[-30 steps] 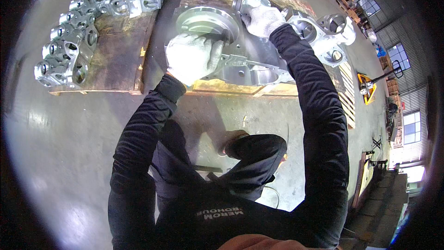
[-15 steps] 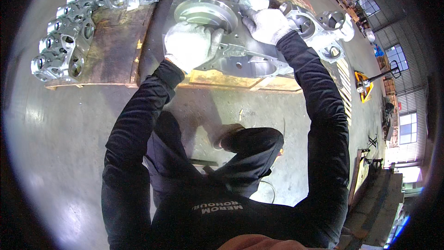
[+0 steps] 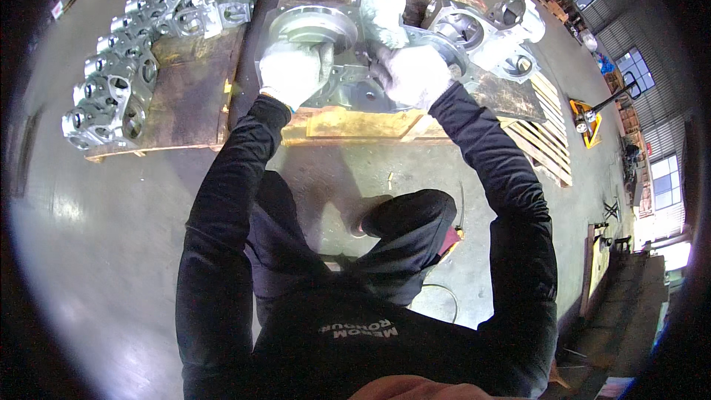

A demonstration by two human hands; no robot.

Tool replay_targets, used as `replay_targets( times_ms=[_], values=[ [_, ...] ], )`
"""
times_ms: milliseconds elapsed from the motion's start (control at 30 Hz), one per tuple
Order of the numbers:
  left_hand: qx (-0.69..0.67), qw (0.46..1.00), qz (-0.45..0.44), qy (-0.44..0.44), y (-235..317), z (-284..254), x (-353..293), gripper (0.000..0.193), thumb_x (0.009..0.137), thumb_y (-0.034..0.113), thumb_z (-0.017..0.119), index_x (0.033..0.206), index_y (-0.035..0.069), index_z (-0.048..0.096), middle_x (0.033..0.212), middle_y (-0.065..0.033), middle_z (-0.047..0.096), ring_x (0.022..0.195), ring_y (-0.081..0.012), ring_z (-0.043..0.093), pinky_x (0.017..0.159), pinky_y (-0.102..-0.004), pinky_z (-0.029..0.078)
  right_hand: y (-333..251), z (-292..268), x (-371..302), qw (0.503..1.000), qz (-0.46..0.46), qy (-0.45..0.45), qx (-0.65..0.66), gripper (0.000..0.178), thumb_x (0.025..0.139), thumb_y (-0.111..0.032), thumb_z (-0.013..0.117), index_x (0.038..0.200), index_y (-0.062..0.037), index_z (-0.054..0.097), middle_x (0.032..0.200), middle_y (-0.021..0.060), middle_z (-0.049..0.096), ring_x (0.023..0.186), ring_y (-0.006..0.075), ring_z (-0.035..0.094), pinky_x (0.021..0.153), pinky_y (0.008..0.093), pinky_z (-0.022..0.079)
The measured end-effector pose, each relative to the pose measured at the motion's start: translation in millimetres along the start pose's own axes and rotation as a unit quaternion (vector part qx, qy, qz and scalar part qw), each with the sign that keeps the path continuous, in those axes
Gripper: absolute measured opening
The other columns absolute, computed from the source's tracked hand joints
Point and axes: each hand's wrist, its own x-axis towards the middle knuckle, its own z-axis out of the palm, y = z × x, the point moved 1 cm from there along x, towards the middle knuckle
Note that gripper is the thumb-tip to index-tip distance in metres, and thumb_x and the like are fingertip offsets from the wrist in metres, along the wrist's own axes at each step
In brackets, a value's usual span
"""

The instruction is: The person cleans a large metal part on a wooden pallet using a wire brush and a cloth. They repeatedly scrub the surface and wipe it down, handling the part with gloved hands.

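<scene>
A large silvery metal casting (image 3: 348,92) with a round bore lies near the front edge of a wooden pallet (image 3: 333,127). My left hand (image 3: 292,75), in a white glove, is closed on the casting's near left side, just below the ring of the bore. My right hand (image 3: 417,75), also gloved in white, grips its right part with bent fingers. Some fingertips of both hands are hidden by metal or glare. Behind my right hand stands a brightly lit whitish piece (image 3: 381,7), too washed out to make out fully.
More ringed castings (image 3: 463,30) lie on the pallet at right. A second pallet (image 3: 189,78) at left carries several similar castings (image 3: 122,85) along its edges. Slatted wood (image 3: 537,150) and a yellow pallet jack (image 3: 589,122) are at right. A thin cable (image 3: 448,292) lies by my leg.
My right hand has come nearer to me and closer to my left hand, from beside the whitish piece onto the casting's near right part. My left hand stays at the bore. The view has shifted slightly.
</scene>
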Motion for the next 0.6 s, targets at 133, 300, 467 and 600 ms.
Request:
replay_targets(
  times_ms=[133, 300, 467, 600],
  values=[
    [0.012, 0.999, -0.01, -0.033, 1.9, -4.1, 3.6, 0.049, 0.099, 0.036, 0.054, 0.062, 0.007, 0.07, 0.057, -0.014, 0.064, 0.052, -0.0331, 0.063, 0.056, -0.0449, 0.049, -26.0, -13.5, -32.3, 0.999, -0.01, -0.004, 0.03, 0.033, 0.097, -0.038, 0.06, 0.088, -0.006, 0.065, 0.059, 0.0156, 0.062, 0.052, 0.0358, 0.065, 0.05, 0.0463, 0.052],
    [-0.004, 0.992, -0.029, -0.119, 6.8, -9.9, 11.5, 0.055, 0.103, 0.037, 0.048, 0.065, 0.005, 0.072, 0.06, -0.0192, 0.065, 0.054, -0.0383, 0.065, 0.059, -0.0485, 0.053, 5.5, -0.2, -70.8, 0.992, 0.118, 0.026, 0.026, 0.037, 0.098, -0.04, 0.058, 0.107, -0.0051, 0.065, 0.066, 0.0172, 0.065, 0.061, 0.0359, 0.068, 0.054, 0.049, 0.053],
    [-0.016, 0.999, -0.011, -0.038, 12.6, -8.8, 10.7, 0.039, 0.099, 0.03, 0.057, 0.072, 0.006, 0.071, 0.063, -0.0169, 0.066, 0.056, -0.0365, 0.064, 0.058, -0.0458, 0.053, 149.8, 22.7, -100.7, 0.955, 0.284, 0.081, 0.032, 0.031, 0.098, -0.026, 0.06, 0.123, -0.0088, 0.067, 0.094, 0.0216, 0.073, 0.088, 0.0363, 0.072, 0.077, 0.0446, 0.057],
    [-0.023, 0.999, 0.015, 0.026, 11.8, -5.3, 9.9, 0.033, 0.095, 0.025, 0.06, 0.069, 0.009, 0.072, 0.062, -0.0129, 0.066, 0.054, -0.0312, 0.065, 0.058, -0.0404, 0.053, 219.0, 43.0, -109.3, 0.95, 0.299, -0.049, 0.079, 0.032, 0.102, -0.026, 0.058, 0.13, -0.0126, 0.068, 0.111, 0.0194, 0.073, 0.103, 0.0374, 0.069, 0.09, 0.0407, 0.055]
  ],
)
